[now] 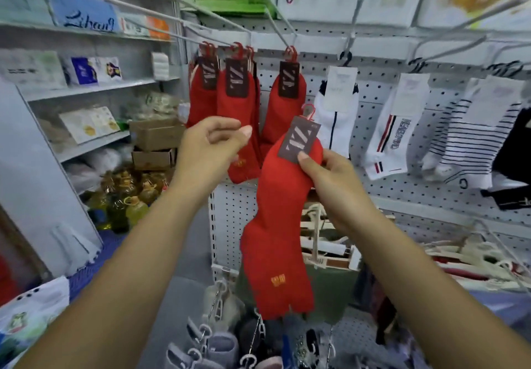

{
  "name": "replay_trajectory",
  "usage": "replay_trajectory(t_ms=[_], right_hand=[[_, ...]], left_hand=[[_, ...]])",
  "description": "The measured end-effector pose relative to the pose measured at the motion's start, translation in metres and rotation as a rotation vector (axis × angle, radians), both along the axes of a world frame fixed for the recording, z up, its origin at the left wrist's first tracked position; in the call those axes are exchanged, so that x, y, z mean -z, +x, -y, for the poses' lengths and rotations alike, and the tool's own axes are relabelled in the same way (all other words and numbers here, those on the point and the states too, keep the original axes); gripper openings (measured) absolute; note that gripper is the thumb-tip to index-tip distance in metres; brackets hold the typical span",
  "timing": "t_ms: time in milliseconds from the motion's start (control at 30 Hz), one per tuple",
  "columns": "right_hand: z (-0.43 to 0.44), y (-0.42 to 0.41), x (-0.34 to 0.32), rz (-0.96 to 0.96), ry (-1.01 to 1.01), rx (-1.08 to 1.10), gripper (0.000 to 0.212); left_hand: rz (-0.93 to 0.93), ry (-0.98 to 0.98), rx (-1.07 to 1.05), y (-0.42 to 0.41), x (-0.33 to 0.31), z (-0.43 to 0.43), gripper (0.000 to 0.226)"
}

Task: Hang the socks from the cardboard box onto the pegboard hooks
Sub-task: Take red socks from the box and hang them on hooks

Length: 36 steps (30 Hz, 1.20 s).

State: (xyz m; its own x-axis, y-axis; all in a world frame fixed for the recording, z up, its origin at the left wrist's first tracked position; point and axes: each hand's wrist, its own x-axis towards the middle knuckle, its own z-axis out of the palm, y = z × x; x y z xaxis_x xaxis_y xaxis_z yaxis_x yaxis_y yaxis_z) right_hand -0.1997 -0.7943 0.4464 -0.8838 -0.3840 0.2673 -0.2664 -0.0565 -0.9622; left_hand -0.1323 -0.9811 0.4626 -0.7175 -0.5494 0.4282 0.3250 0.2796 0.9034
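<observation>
My right hand (pixel 327 179) grips a pair of red socks (pixel 275 225) near its dark paper label (pixel 300 143), thumb on the label; a small red plastic hanger tops it. The socks hang down below my hand. My left hand (pixel 209 144) is raised just left of it, fingers loosely curled, holding nothing. Behind my hands, several red sock pairs (pixel 238 116) hang from long metal hooks (pixel 201 24) on the white pegboard (pixel 370 61). The cardboard box of socks is not clearly in view.
White, striped and black socks (pixel 399 127) hang on hooks to the right. Shelves with packaged goods (pixel 86 70) stand left, with bottles (pixel 126 199) and cardboard boxes (pixel 156 136) on the floor. More hangered socks (pixel 218 337) sit low in front.
</observation>
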Motion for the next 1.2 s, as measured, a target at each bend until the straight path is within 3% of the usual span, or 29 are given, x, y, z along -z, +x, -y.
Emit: replay_trajectory(t_ms=[133,267,500,800,1200], right_hand=[[0.026,-0.024,-0.031,-0.102,-0.044,0.004,0.016],[0.050,-0.049,-0.053,-0.271,-0.020,0.121,0.025],[0.077,-0.090,-0.077,-0.405,0.034,0.284,0.047],[0.083,-0.099,-0.070,-0.382,0.188,0.373,0.038],[0.087,-0.107,-0.068,-0.252,0.154,0.454,0.011]], left_hand=[[-0.219,-0.203,-0.051,-0.038,-0.051,0.015,0.031],[-0.309,-0.352,0.000,-0.070,-0.086,0.018,0.034],[-0.348,-0.439,0.193,-0.109,-0.119,0.032,0.012],[-0.338,-0.483,0.319,-0.118,-0.132,0.048,0.012],[-0.366,-0.490,0.434,-0.120,-0.124,0.054,0.019]])
